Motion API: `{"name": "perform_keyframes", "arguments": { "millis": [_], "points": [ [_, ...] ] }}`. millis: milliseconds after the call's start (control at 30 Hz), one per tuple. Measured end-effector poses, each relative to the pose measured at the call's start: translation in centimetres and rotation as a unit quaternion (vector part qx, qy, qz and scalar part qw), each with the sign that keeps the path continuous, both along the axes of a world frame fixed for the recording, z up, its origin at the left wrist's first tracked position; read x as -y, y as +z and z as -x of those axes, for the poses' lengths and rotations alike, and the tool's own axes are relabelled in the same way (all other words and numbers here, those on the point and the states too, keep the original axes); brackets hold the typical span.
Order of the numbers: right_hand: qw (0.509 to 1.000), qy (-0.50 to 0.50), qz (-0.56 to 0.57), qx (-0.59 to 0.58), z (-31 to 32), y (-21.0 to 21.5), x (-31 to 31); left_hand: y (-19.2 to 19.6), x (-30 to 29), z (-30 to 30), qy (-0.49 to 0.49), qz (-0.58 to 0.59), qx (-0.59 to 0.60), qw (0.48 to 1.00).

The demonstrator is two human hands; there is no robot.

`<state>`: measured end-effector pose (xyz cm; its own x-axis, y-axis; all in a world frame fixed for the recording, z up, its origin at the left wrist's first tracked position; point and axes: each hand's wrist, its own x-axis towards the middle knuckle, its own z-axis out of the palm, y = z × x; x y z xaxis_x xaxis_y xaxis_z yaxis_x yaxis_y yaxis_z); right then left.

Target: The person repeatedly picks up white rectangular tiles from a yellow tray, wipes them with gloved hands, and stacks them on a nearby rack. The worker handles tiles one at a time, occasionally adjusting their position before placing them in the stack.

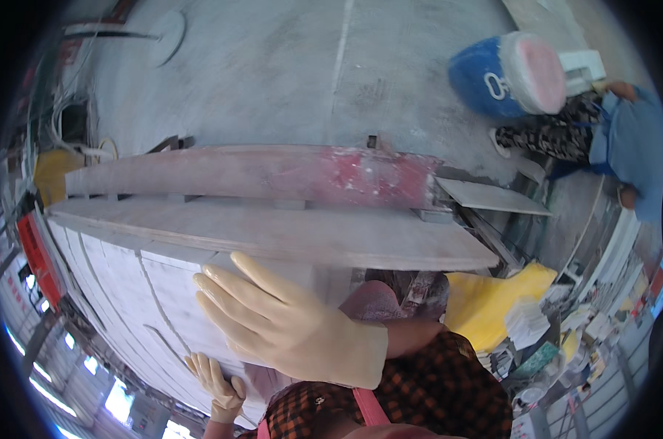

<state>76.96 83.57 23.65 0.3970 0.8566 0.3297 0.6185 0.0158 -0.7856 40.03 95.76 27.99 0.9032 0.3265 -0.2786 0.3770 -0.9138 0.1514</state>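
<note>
My right hand (291, 322), in a cream rubber glove, is raised close to the view with its fingers stretched out and nothing in it. Behind its fingertips lies a long whitish-grey board (273, 227); I cannot tell whether they touch. My left hand (218, 383), gloved alike, is lower left with fingers extended and thumb apart. It appears to rest on the edge of a white panelled surface (119, 282) crossed by dark seams. The right hand and forearm hide part of this surface.
A long dusty pink and red beam (258, 172) lies beyond the board on small blocks. A blue drum (485, 77) and a person in blue (631, 146) are at the upper right. Yellow sheeting (485, 304), white slabs (527, 322) and clutter stand at the right.
</note>
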Motion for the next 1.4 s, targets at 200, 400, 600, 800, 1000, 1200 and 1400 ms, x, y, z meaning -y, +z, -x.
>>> {"name": "perform_keyframes", "arguments": {
  "millis": [200, 400, 600, 800, 1000, 1200, 1400],
  "points": [
    [0.993, -0.088, -0.078, 0.023, 1.4, -0.8, -0.4, -0.7, -0.3, -1.9, -0.024, -0.004, 0.035, 0.999],
    [0.987, -0.098, -0.091, 0.092, 1.4, -0.9, -0.7, 0.3, 0.9, -4.0, -0.011, 0.004, 0.043, 0.999],
    [0.985, -0.051, -0.073, 0.147, 1.0, 0.5, 1.0, 1.6, 2.3, -5.2, -0.008, -0.007, 0.068, 0.998],
    [0.952, -0.125, -0.04, 0.275, 3.5, 4.1, 0.8, 1.0, 2.2, -4.4, -0.02, -0.017, 0.114, 0.993],
    [0.941, -0.133, -0.099, 0.296, 10.1, 4.1, 0.2, -0.2, 1.4, -3.9, -0.032, -0.021, 0.155, 0.987],
    [0.953, -0.095, -0.013, 0.287, 10.7, 0.4, 1.8, 0.3, 1.5, -4.0, -0.01, -0.009, 0.125, 0.992],
    [0.972, -0.06, -0.008, 0.228, 10.1, 0.6, 1.3, 0.9, 1.5, -4.5, 0.004, 0.016, 0.108, 0.994]
  ]
}}
